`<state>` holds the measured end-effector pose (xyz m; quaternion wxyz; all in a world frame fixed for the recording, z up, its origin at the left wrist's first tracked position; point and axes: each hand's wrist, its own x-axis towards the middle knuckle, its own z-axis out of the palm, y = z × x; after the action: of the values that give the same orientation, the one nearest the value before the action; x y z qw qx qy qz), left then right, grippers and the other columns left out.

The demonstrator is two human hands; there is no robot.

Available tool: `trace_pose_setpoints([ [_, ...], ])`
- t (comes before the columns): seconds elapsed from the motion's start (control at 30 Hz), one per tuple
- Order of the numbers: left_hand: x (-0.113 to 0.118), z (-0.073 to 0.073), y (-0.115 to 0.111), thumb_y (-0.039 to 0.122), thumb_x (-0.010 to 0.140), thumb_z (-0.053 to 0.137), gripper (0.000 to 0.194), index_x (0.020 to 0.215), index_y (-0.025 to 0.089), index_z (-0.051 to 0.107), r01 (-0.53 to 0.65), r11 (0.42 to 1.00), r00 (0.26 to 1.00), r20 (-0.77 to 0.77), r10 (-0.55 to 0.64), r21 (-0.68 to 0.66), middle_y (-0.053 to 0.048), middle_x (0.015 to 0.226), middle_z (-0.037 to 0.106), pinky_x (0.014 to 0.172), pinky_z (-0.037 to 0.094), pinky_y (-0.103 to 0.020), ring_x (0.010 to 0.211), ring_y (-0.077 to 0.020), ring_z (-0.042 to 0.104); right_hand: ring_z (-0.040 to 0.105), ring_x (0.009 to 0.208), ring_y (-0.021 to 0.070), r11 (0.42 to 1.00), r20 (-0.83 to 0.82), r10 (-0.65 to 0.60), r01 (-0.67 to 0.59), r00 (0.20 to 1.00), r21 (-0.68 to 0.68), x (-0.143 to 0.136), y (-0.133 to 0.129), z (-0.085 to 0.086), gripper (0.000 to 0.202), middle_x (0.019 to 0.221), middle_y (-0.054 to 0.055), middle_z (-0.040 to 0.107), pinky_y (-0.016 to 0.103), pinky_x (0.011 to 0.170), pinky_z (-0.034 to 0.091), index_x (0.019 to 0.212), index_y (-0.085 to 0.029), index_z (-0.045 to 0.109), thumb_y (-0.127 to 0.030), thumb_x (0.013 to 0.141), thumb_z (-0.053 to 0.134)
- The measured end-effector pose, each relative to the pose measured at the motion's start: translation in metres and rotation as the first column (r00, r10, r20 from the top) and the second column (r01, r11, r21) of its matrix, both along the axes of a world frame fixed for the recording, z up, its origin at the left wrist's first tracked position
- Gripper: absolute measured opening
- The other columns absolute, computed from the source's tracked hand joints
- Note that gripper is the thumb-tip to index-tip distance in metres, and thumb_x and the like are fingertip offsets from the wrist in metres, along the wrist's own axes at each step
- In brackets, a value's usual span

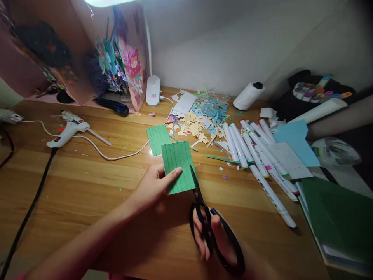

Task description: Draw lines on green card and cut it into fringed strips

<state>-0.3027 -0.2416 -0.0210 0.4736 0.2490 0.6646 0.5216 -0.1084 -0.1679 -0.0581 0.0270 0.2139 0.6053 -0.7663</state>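
Note:
My left hand [157,181] pinches a green sheet of paper [178,157] by its left side, thumb on top. Dark lines run along the sheet in strips. With my right hand [214,233] I hold black-handled scissors [199,194], fingers and thumb through the loops. The blades lie at the right edge of the sheet; how far apart they are is hard to make out. A second lined green sheet [157,136] lies on the table just behind the held one. Thin green strips [220,158] are on the table to the right.
A hot glue gun [68,130] with its cord lies at left. Paper scraps [201,116] are heaped at the back beside a white lamp base [153,91]. Several white markers [262,155] and a green folder [340,217] occupy the right. A blue-black utility knife [112,105] lies back left.

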Motion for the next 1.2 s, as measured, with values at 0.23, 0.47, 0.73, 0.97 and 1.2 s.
trace_pose_setpoints([
  [0.23,0.000,0.002,0.002,0.056,0.076,0.058,0.043,0.064,0.015,0.053,-0.003,1.000,1.000,-0.007,0.003,-0.021,0.006,0.049,0.043,0.039,0.026,-0.018,0.041,-0.0066,0.037,0.041,0.037,0.0079,0.998,0.055,0.016,-0.019,0.998,0.054,-0.001,0.000,0.006,0.064,0.042,-0.005,0.044,0.019,0.042,0.033,0.070,-0.019,0.042,-0.078,0.079,0.019],
  [0.47,0.000,0.005,0.001,0.056,0.075,0.059,0.044,0.064,0.015,0.054,0.060,0.997,0.998,0.021,-0.059,-0.050,0.004,0.050,0.045,0.041,0.028,-0.019,0.042,-0.0076,0.040,0.040,0.037,0.0081,0.997,0.009,-0.006,0.005,1.000,0.072,-0.003,-0.001,0.011,0.065,0.044,-0.004,0.047,0.020,0.043,0.033,0.071,-0.020,0.042,-0.080,0.078,0.018],
  [0.73,0.002,0.005,0.002,0.055,0.076,0.060,0.043,0.063,0.015,0.054,0.071,0.996,0.996,0.053,-0.068,-0.053,0.004,0.050,0.045,0.041,0.030,-0.019,0.042,-0.0073,0.039,0.042,0.038,0.0083,0.999,0.037,-0.012,0.010,0.999,0.046,-0.002,-0.003,0.011,0.066,0.044,-0.004,0.047,0.020,0.044,0.033,0.072,-0.018,0.044,-0.079,0.079,0.018],
  [0.97,0.005,0.003,0.002,0.054,0.077,0.059,0.042,0.063,0.015,0.052,0.106,0.992,0.993,0.057,-0.102,-0.070,0.004,0.050,0.046,0.039,0.027,-0.018,0.041,-0.0065,0.038,0.037,0.033,0.0071,0.994,0.032,-0.078,0.080,0.996,-0.079,0.000,-0.009,-0.003,0.068,0.040,-0.005,0.044,0.019,0.039,0.029,0.071,-0.018,0.045,-0.081,0.077,0.019],
  [1.2,0.008,0.001,0.001,0.057,0.076,0.058,0.044,0.066,0.015,0.054,0.168,0.984,0.979,0.124,-0.160,-0.054,0.004,0.051,0.045,0.041,0.029,-0.019,0.042,-0.0070,0.038,0.043,0.038,0.0078,0.986,-0.001,-0.128,0.127,0.992,-0.105,0.000,-0.008,-0.001,0.065,0.046,-0.004,0.048,0.019,0.043,0.034,0.078,-0.017,0.047,-0.077,0.080,0.022],
])
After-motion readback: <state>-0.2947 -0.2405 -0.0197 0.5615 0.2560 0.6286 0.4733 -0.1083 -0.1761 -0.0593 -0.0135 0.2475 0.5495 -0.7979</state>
